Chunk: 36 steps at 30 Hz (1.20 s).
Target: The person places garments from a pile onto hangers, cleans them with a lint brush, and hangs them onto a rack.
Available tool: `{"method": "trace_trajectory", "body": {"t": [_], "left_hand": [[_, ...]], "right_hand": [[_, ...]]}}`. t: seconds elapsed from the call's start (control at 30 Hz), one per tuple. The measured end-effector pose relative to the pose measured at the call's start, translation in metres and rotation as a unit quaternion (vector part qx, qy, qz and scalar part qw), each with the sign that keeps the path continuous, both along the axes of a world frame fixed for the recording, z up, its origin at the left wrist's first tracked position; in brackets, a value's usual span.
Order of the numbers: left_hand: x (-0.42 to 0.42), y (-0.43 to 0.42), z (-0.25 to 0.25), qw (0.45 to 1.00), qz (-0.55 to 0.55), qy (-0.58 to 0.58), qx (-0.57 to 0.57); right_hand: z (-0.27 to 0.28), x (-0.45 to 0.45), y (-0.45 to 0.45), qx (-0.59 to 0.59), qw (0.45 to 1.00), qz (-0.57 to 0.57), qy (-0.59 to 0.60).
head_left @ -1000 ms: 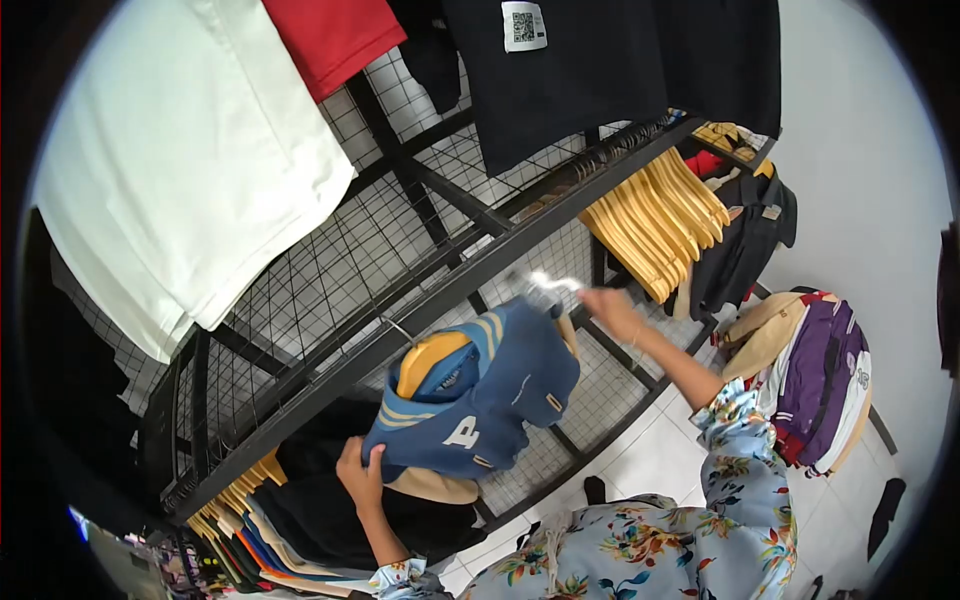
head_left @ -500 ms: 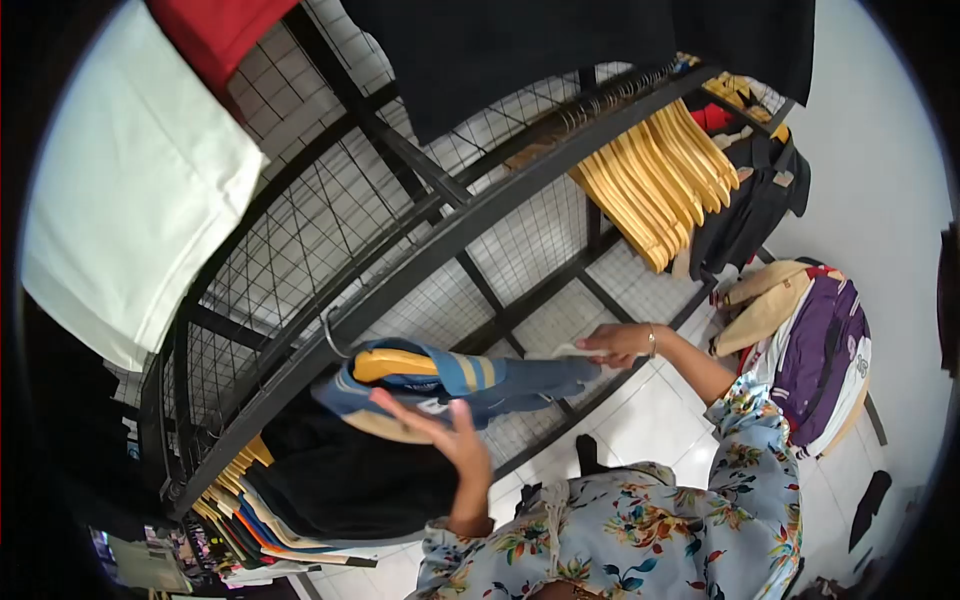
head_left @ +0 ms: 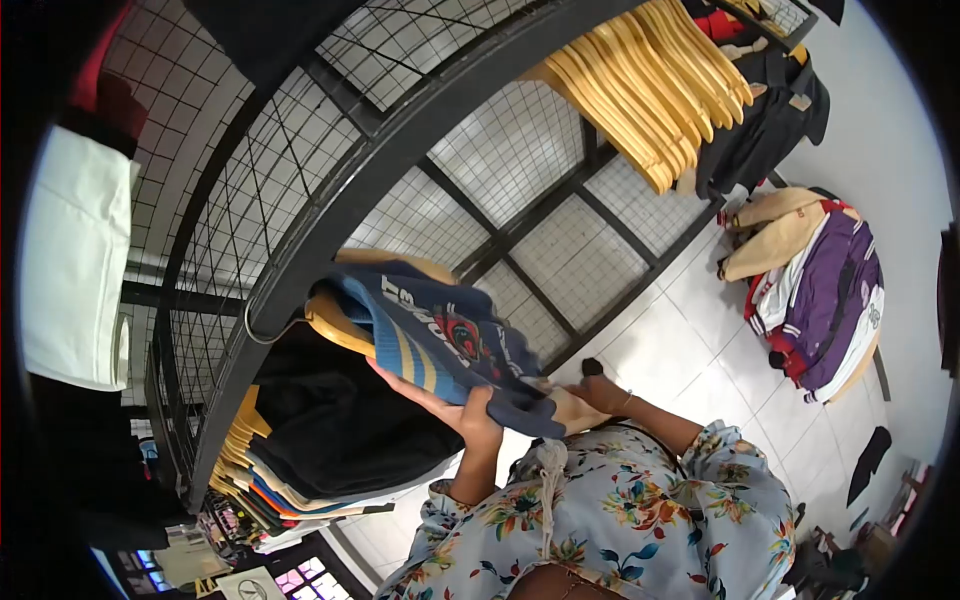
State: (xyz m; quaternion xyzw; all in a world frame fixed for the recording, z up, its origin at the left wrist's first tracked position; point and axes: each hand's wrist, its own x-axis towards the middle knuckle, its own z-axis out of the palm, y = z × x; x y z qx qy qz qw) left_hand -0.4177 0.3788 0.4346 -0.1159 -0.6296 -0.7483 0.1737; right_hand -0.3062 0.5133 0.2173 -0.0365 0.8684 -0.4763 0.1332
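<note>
A navy jacket (head_left: 440, 320) with a light-blue striped collar and printed lettering hangs on a wooden hanger (head_left: 335, 322), whose metal hook goes over the black rail. My left hand (head_left: 475, 418) lies along the jacket's near edge below the collar, fingers stretched out and thumb apart. Beside my waist, my right hand (head_left: 600, 392) is closed on the beige part of the jacket's sleeve (head_left: 570, 412). Its fingertips are partly hidden. Dark garments (head_left: 350, 430) hang right below the jacket.
Bare wooden hangers (head_left: 650, 95) crowd the rail's far end near a black garment (head_left: 760, 130). Purple and beige jackets (head_left: 825, 285) hang near the right wall. Black grid panels (head_left: 530, 140) stand behind the rail (head_left: 300, 230). White trousers (head_left: 75, 260) hang at left.
My left hand has moved from in front of the jacket to its near edge. My right hand has come closer to my body with the sleeve, and the jacket's printed face has turned into view.
</note>
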Motion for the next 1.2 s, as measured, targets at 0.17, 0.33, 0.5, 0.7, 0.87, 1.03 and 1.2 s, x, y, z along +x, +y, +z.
{"method": "trace_trajectory", "body": {"t": [0.17,0.33,0.5,0.7,0.87,1.03,1.2], "left_hand": [[0.001,-0.029,-0.003,0.996,-0.065,-0.053,0.03],[-0.002,-0.043,-0.002,0.994,-0.091,-0.062,0.005],[-0.003,-0.059,0.003,0.99,-0.13,-0.055,-0.014],[-0.002,-0.071,0.0,0.986,-0.155,-0.067,-0.013],[-0.007,-0.084,0.002,0.987,-0.149,-0.055,-0.034],[-0.003,-0.089,0.003,0.977,-0.202,-0.062,0.007],[-0.003,-0.089,0.01,0.975,-0.214,-0.064,0.016]], "right_hand": [[0.034,-0.001,-0.039,-0.21,0.945,-0.241,-0.066],[0.0,0.0,-0.086,-0.239,0.961,-0.137,0.007],[-0.063,-0.016,-0.103,-0.117,0.939,-0.322,0.025],[-0.036,-0.036,-0.176,-0.187,0.899,-0.392,0.058],[-0.14,-0.04,-0.169,0.069,0.949,-0.274,-0.141],[0.02,-0.091,-0.145,-0.337,0.822,-0.448,0.104],[-0.054,-0.114,-0.166,-0.058,0.924,-0.371,0.078]]}}
